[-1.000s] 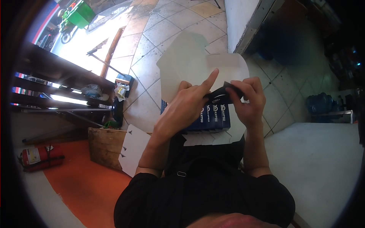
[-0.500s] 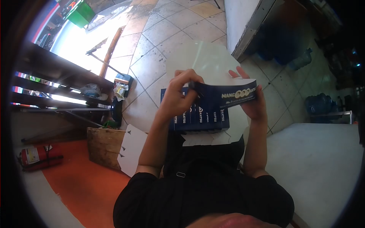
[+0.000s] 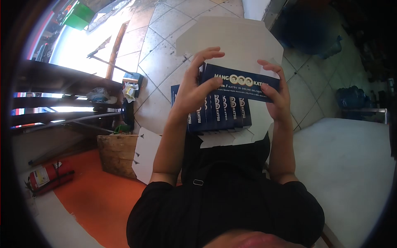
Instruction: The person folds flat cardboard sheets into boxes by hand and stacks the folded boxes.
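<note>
My left hand [image 3: 194, 89] grips the left end of a dark blue printed cardboard food box [image 3: 237, 81], thumb on the lettered front panel and fingers curled over the top edge. At the box's other end, my right hand [image 3: 278, 91] holds it the same way, thumb in front. The lettered panel faces me, nearly level. Beyond it spreads a large pale cardboard sheet [image 3: 229, 39] with angled corners; whether it joins the held box I cannot tell. Just below my hands lie several more dark blue boxes [image 3: 225, 113] with KATSU lettering, partly hidden by the held one.
On the left are a dark slatted rack [image 3: 62, 91], a wooden board [image 3: 118, 155], a white notched card [image 3: 145, 157] and a red fire extinguisher [image 3: 51, 175] by an orange mat [image 3: 93, 194]. A white surface [image 3: 339, 165] lies right, with blue water bottles [image 3: 351, 97] behind.
The box panel, bowed and tilted before, is now flatter and faces me. My left hand has shifted its grip, its thumb now on the front. The pale sheet shows farther up and wider.
</note>
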Available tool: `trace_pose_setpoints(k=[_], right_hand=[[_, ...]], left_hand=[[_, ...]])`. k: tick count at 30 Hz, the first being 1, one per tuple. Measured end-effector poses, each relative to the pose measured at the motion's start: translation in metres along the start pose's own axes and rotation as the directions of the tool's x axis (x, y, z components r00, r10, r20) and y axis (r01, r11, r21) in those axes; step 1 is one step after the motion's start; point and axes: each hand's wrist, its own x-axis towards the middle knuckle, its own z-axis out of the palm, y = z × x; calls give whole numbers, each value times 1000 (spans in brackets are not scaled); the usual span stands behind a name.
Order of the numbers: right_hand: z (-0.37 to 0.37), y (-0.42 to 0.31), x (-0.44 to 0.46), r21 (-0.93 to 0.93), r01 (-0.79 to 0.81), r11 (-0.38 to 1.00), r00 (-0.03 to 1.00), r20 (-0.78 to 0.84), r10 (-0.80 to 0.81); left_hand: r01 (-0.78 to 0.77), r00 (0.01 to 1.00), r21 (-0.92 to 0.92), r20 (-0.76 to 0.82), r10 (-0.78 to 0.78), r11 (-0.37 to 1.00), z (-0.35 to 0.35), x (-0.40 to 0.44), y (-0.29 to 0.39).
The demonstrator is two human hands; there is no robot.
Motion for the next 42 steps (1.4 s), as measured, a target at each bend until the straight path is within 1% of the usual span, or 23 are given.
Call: trace_pose_setpoints(k=[1, 2, 3, 4, 6, 7, 9, 11, 12, 13, 14, 15, 17, 19, 21, 27, 29, 30, 32, 33, 35, 40, 42], right_hand=[[-3, -5, -1, -108, -6, 994, 1000, 27, 9], [-6, -11, -3, -214, -10, 977, 998, 52, 21], [-13, -16, -5, -214, -12, 977, 999, 46, 23], [-24, -23, -8, -352, -89, 932, 983, 122, 139], [-47, -41, -12, -616, -152, 773, 916, 206, 344], [-51, -45, -17, -615, -156, 773, 915, 204, 348], [-58, -50, -28, -519, -296, 802, 914, 91, 396], [-76, -51, -35, -573, -270, 773, 926, 66, 372], [-80, -52, -38, -568, -301, 766, 935, -18, 354], [-84, -52, -41, -557, -332, 762, 937, -102, 334], [-90, -52, -45, -535, -382, 754, 918, -123, 378], [-91, -49, -48, -526, -384, 759, 918, -127, 376], [-91, -40, -52, -563, -523, 639, 833, -181, 522], [-78, -29, -52, -587, -540, 603, 812, -173, 558], [-67, -10, -54, -612, -525, 591, 800, -118, 588], [-43, 38, -60, -602, -517, 608, 807, -108, 580], [-40, 47, -61, -353, -502, 789, 845, -5, 535], [-44, 45, -61, -353, -505, 788, 841, 3, 540], [-58, 39, -60, -561, -379, 736, 787, 222, 575], [-57, 42, -60, -560, -388, 732, 778, 227, 586], [-54, 47, -61, -517, -249, 819, 864, 262, 429], [-48, 50, -64, -571, -216, 792, 903, 191, 385], [-46, 53, -64, -565, -217, 796, 915, 167, 368]], left_hand=[[3, 1000, -2, 4, -3, 1000, 3, 3, 1], [31, 999, -136, -14, -34, 990, 7, 6, 1], [58, 997, -268, -28, -68, 962, 9, 8, 1], [47, 999, -215, -18, -52, 976, 10, 11, -6], [67, 997, -269, -17, -75, 961, 21, 18, -14], [83, 995, -320, -19, -94, 944, 28, 21, -18], [44, 999, -270, 11, -43, 962, 37, 25, -24], [114, 993, -227, 6, -115, 967, 46, 29, -30], [86, 996, -78, -10, -87, 993, 49, 27, -49], [88, 996, -75, 0, -88, 993, 50, 25, -52], [101, 992, 222, 52, -116, 970, 49, 21, -53], [88, 984, 501, 92, -154, 861, 50, 19, -57], [50, 984, 553, 116, -137, 832, 53, 11, -75], [136, 944, 658, 141, -299, 741, 52, 1, -75], [124, 947, 691, 133, -294, 712, 53, -3, -75], [152, 945, 769, 71, -319, 621, 48, -4, -71], [167, 942, 788, 50, -332, 592, 44, -4, -71], [175, 941, 790, 42, -337, 588, 43, -5, -72], [174, 945, 800, 28, -325, 574, 43, -6, -75], [187, 941, 799, 20, -337, 572, 42, -7, -75], [146, 938, 838, 53, -344, 525, 43, -6, -75], [133, 925, 840, 86, -370, 527, 41, -6, -77], [96, 954, 841, 75, -291, 532, 42, -8, -80]])
